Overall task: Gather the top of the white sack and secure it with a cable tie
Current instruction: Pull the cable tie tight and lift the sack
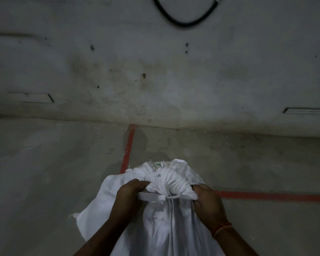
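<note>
The white woven plastic sack (155, 218) stands on the grey concrete floor (44, 172), its gathered neck encircled by a white plastic cable tie (151, 196). The tie's strap is gripped by the left hand (129, 193); the bunched neck is clenched by the right hand (207, 202).

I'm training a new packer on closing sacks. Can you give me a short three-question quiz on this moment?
1. True or false: the top of the white sack is already bunched together.
2. What lies on the neck of the sack between the hands? A) a cable tie B) red tape C) a black hose
3. Which wrist wears an orange band?

Key
1. True; the gathered top fans out above the neck.
2. A; the white cable tie runs from the left hand towards the right hand.
3. The right, band.
</note>
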Demonstrator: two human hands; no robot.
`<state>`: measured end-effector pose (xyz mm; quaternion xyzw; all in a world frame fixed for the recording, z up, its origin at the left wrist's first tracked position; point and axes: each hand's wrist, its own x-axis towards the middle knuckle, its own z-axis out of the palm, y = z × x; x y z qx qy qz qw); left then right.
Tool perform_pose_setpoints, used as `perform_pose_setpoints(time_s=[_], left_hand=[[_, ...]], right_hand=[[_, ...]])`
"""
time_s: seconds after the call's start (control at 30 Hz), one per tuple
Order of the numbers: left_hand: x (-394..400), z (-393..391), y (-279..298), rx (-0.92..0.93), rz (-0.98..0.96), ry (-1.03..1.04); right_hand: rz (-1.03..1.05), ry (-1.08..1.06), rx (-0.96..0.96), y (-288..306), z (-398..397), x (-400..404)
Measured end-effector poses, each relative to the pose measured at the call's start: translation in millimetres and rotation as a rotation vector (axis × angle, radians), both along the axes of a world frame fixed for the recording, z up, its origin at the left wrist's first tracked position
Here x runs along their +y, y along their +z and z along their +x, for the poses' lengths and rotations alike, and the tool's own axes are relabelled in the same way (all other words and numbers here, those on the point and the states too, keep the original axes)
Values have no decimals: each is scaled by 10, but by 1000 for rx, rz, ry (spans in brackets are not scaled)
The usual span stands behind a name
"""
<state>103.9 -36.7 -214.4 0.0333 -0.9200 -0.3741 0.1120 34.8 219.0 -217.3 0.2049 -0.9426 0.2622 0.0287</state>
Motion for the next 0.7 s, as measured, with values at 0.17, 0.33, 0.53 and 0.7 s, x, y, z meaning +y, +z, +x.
perform_pose_setpoints(time_s=[0.17,0.33,0.53,0.7], left_hand=[[-55,-253,1490,46,-1,6],[-121,-371,3131,180,-113,-2],[-199,-623,4699,362,-211,23],[-185,-807,5600,465,-268,5]], right_hand=[[-10,-6,43,1412,-260,-23],[-6,67,160,2986,-480,-69],[66,99,332,4780,-737,-106],[59,67,424,5674,-911,-38]])
